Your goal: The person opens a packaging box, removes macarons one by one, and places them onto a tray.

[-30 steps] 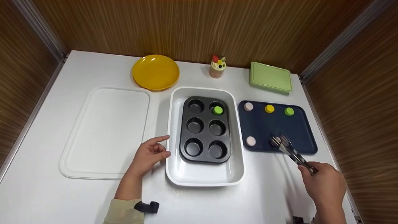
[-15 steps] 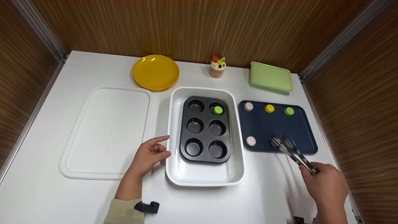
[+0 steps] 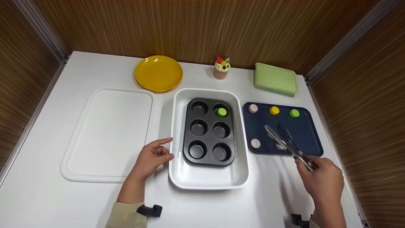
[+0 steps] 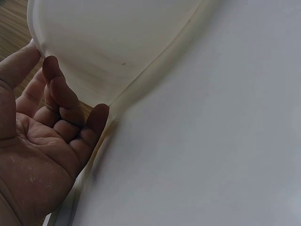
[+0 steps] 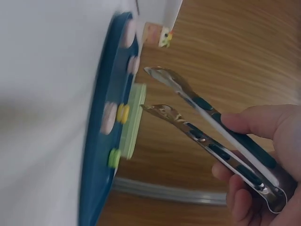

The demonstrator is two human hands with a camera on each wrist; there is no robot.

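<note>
With my right hand [image 3: 321,179] I grip metal tongs [image 3: 299,157] over the navy tray [image 3: 297,133]. Their arms are spread, with nothing between the tips in the right wrist view. Macaron-like pieces sit on the tray: pale pink [image 3: 252,108], yellow [image 3: 274,110] and green [image 3: 294,113] along the back, and a pale one [image 3: 255,143] at front left. Another pale piece [image 5: 109,117] is partly hidden beneath the tongs in the head view. My left hand [image 3: 152,158] touches the white bin's rim [image 3: 171,164] with index finger and thumb extended.
Inside the bin lies a dark muffin tin [image 3: 209,136], a green piece [image 3: 222,112] in its back right cup. A white lid [image 3: 114,133] lies left. Behind stand a yellow plate [image 3: 158,73], a dessert cup [image 3: 221,70] and a green lidded box [image 3: 276,78].
The tongs' tips have shifted away from me and slightly left, off the front pale piece, which stays on the tray. My right hand has moved left. My left hand has stayed put.
</note>
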